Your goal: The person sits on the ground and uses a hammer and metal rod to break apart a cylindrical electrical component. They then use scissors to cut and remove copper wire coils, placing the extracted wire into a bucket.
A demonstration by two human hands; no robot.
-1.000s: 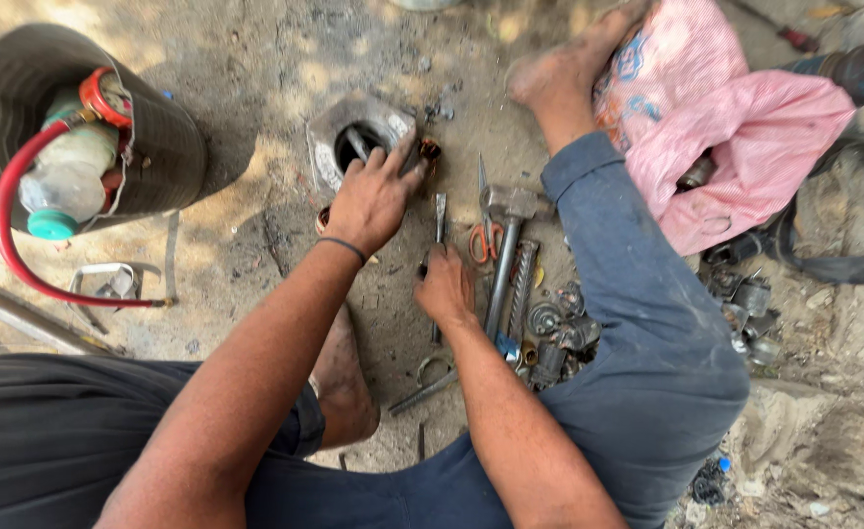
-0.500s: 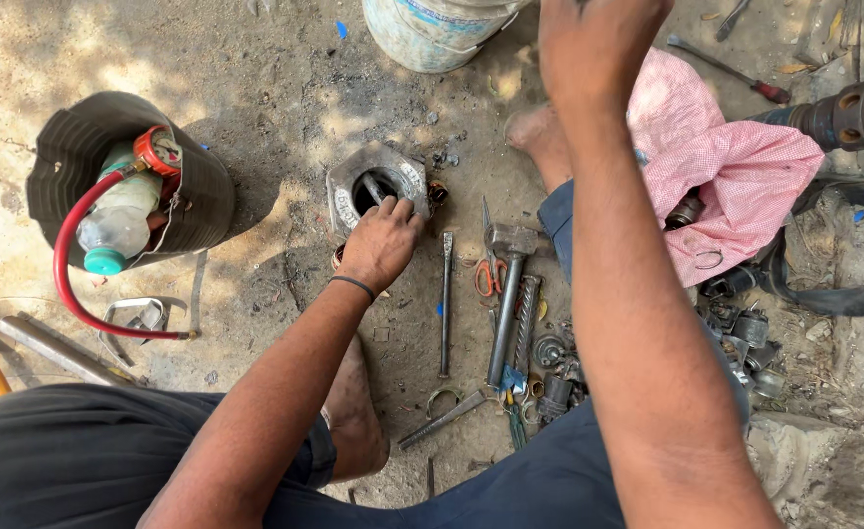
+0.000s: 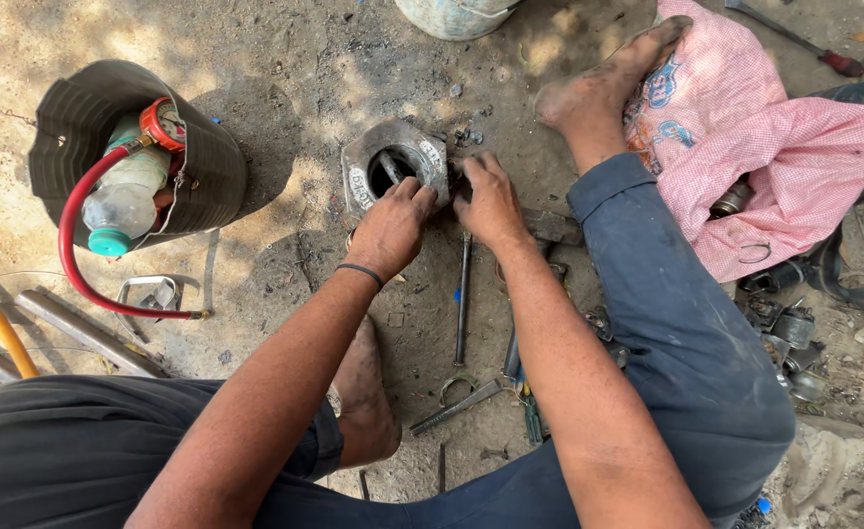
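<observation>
You are working on a grey metal housing (image 3: 394, 162) with flat angled sides and a round bore, lying on the dirt ground (image 3: 285, 88) with the bore facing up. Your left hand (image 3: 390, 227) rests on the housing's near rim, fingers curled over its edge. Your right hand (image 3: 491, 201) presses against the housing's right side, fingers bent and close together; whether it pinches some small part there you cannot tell, since the fingertips are hidden.

The housing looks like a thick casting, so judge it heavy, rigid and unlikely to give. Its surface appears dusty and possibly greasy, so it may slip. The flat outer faces and the rim of the bore look like the surest holds.

Just below the housing lies a long steel rod (image 3: 462, 299). Well to the housing's left stands a black bucket (image 3: 201, 162) holding a plastic bottle (image 3: 118, 201) and a red hose (image 3: 69, 255). To the housing's right lies a pink cloth (image 3: 794, 147).
</observation>
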